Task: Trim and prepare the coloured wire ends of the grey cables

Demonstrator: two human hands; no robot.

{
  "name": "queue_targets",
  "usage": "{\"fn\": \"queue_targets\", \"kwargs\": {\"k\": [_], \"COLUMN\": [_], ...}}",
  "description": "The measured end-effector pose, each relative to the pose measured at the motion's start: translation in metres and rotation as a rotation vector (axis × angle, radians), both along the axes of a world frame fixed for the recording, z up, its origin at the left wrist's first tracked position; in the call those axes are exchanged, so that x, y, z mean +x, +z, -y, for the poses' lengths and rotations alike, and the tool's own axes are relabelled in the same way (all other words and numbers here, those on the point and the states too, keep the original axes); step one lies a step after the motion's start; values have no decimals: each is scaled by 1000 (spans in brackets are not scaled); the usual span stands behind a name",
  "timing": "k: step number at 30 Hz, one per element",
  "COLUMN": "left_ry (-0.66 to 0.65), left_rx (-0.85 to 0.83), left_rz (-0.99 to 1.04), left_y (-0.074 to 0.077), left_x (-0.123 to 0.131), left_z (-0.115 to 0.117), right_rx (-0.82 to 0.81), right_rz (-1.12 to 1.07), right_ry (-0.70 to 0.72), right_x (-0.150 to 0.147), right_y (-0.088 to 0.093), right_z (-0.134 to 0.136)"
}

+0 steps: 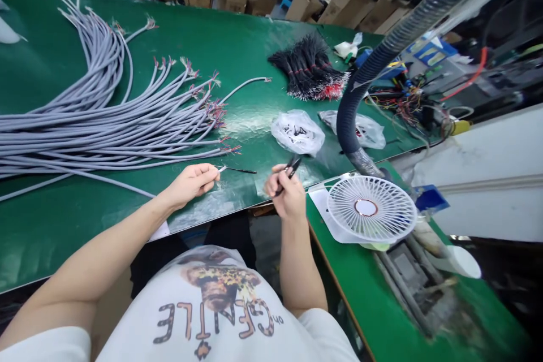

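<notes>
My left hand (195,182) pinches the end of a grey cable (123,184) at the front edge of the green table. A thin black piece (241,170) sticks out to the right from its fingertips. My right hand (288,192) is closed around a small black tool (292,167), perhaps tweezers or cutters, with its tip pointing up. Beyond my left hand lies a large bundle of grey cables (161,124) with stripped, coloured wire ends. A clear plastic bag with small black pieces (298,132) lies just past my right hand.
Bundled black wires (307,65) lie farther back, with a second plastic bag (369,130) to the right. A ribbed black hose (352,102) comes down beside a white fan (372,208) on the right. Cardboard boxes (348,4) stand behind the green table (237,39).
</notes>
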State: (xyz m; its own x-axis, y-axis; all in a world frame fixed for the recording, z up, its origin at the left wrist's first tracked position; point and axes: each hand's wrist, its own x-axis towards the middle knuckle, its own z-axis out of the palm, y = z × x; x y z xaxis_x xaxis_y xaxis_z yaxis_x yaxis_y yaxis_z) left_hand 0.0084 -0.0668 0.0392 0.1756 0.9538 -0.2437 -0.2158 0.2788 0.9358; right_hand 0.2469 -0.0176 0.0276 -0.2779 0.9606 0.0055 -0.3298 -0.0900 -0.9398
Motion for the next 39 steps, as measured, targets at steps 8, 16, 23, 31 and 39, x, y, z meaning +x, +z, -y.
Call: {"fn": "queue_targets", "kwargs": {"k": [8, 16, 23, 31, 39], "left_ry": [-28, 32, 42, 87, 85], "left_rx": [22, 261, 410, 477, 633], "left_rz": [-39, -396, -569, -661, -788], "left_y": [0, -1, -8, -11, -14], "left_x": [1, 7, 9, 11, 10], "left_z": [0, 5, 8, 10, 12], "right_rx": [11, -17, -109, -153, -193], "right_rz": [209, 260, 191, 180, 130], "right_ry": [324, 339, 328, 341, 332], "right_x": [-49, -50, -46, -45, -43], "right_y": [-5, -1, -2, -1, 1], "right_z": [33, 42, 43, 43, 47]}}
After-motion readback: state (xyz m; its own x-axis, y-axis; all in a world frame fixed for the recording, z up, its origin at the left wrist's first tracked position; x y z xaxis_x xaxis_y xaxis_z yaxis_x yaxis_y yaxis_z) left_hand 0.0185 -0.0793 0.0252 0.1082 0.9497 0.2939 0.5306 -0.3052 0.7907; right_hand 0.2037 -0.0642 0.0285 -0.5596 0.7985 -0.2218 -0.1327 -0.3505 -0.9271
